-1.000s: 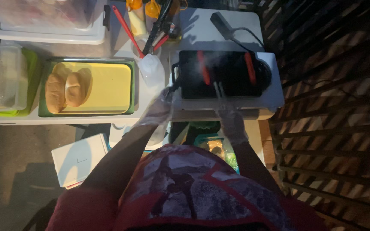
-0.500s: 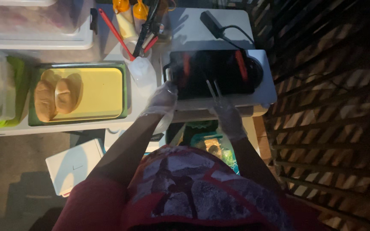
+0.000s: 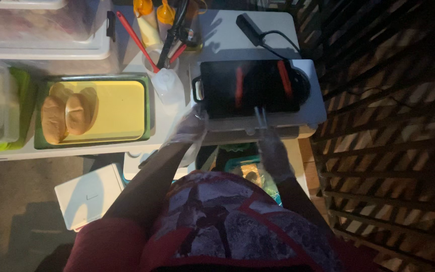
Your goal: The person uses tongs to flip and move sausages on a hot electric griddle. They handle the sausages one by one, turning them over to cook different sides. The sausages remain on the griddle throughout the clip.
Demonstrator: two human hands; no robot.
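on the white table [image 3: 217, 35], right hand [image 3: 273, 151] grips tongs [image 3: 261, 118] over the griddle [image 3: 250, 88]; left hand [image 3: 190, 128] rests spread beside it.

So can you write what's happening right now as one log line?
left hand: at black griddle pan's near-left corner | right hand: holds metal tongs over pan | two bread rolls on yellow cutting board
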